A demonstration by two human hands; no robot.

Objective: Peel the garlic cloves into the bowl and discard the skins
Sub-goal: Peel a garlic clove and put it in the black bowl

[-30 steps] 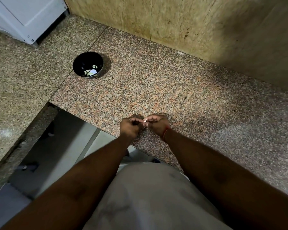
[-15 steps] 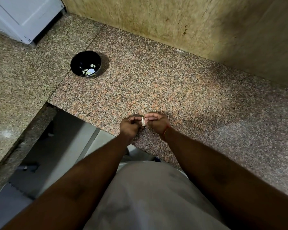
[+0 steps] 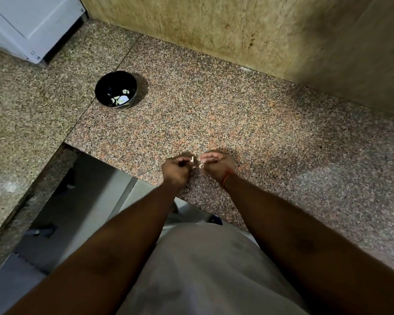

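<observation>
My left hand (image 3: 177, 170) and my right hand (image 3: 217, 165) are close together over the front edge of the granite counter (image 3: 237, 123). The left hand's curled fingers pinch a small pale garlic clove (image 3: 192, 160). The right hand's fingertips pinch a thin strip of pale skin (image 3: 201, 164) next to it. A small gap separates the two hands. A black bowl (image 3: 105, 86) stands far off at the back left, with several peeled cloves (image 3: 121, 98) lying in it.
A tan stone wall (image 3: 271, 30) rises behind the counter. A white appliance (image 3: 30, 26) stands at the top left corner. The counter turns along the left side, and a floor gap (image 3: 77, 212) opens below its front edge.
The hands have drawn slightly apart, and a strip of skin now stretches between the clove and the right fingertips. The bowl has not moved.
</observation>
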